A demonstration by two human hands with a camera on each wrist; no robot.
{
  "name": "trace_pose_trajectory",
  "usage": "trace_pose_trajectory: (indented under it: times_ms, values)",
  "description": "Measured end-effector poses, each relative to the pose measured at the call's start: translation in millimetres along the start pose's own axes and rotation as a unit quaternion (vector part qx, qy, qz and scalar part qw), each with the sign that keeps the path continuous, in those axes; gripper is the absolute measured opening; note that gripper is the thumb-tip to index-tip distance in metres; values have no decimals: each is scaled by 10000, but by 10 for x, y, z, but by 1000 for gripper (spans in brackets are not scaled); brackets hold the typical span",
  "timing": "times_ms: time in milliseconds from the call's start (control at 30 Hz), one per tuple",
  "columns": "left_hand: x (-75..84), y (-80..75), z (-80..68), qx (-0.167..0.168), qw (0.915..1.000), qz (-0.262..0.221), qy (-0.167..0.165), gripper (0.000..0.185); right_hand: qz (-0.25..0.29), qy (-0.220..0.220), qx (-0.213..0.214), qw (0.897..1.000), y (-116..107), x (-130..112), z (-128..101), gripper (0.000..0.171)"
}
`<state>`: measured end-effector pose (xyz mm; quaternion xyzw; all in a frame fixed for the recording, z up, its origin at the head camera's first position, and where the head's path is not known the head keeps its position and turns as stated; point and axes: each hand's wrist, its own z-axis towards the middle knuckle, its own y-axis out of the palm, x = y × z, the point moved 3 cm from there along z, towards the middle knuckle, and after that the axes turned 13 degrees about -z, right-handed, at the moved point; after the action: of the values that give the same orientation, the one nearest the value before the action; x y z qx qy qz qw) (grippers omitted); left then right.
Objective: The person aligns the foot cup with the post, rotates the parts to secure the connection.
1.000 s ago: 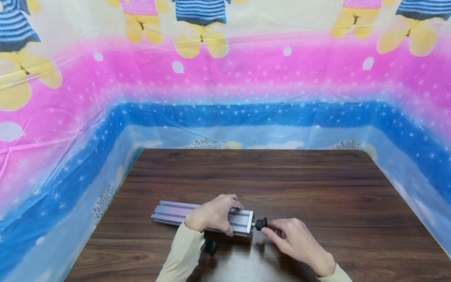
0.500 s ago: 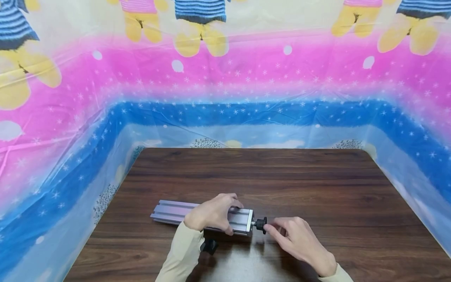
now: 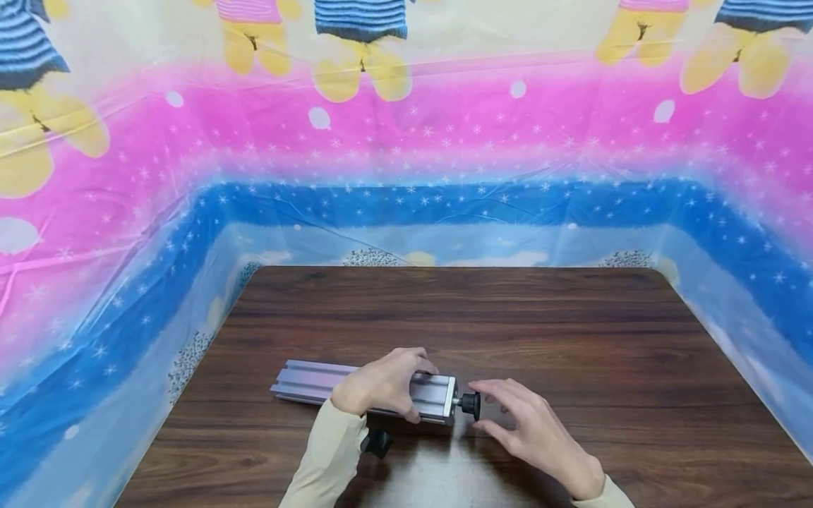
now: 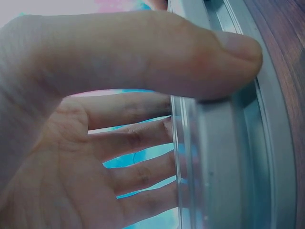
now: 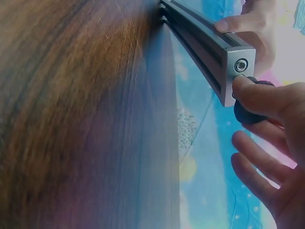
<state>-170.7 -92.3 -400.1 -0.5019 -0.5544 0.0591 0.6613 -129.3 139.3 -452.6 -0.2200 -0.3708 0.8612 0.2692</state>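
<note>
A silver aluminium profile [image 3: 317,381] with grooves along its length lies across the table. My left hand [image 3: 384,384] grips it over the top; in the left wrist view the thumb [image 4: 214,62] presses one side and the fingers reach the other. From the profile's right end plate [image 3: 449,398] sticks out a black round knob [image 3: 470,403] on a short metal stem. Around that knob my right hand [image 3: 533,427] is spread, index fingertip just above its rim and thumb just below. In the right wrist view the thumb overlaps the knob [image 5: 250,112].
A second black knob-like piece [image 3: 377,443] shows beside the left sleeve, in front of the profile. The dark wood-grain table [image 3: 508,317] is bordered by a printed pink and blue cloth [image 3: 444,204] at the back and sides.
My right fingers have spread apart from beside the knob to above and below it. The left hand and the profile stay in place.
</note>
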Motion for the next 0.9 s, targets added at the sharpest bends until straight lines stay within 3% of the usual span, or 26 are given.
trace_pose_trajectory:
  times_ms: [267, 433, 567, 633, 800, 900]
  values:
    - [1, 12, -2, 9, 10000, 63, -74, 68, -55, 573, -360, 9977, 36, 7, -28, 39]
    - [11, 18, -4, -52, 10000, -13, -78, 67, -187, 711, -406, 9965, 61, 15, -22, 6]
    - [23, 25, 2, -75, 9998, 189, 87, 66, -451, 766, -426, 9951, 70, 27, -6, 34]
    - [25, 28, 1, -66, 9997, 202, 119, 66, -512, 814, -445, 9944, 71, 32, 1, 40]
    - [16, 27, -3, -35, 9997, 184, 127, 66, -591, 954, -551, 9922, 64, 30, -10, 44]
    - [12, 14, 5, -49, 9995, 249, 194, 66, -525, 1063, -668, 9907, 50, 32, -29, 30]
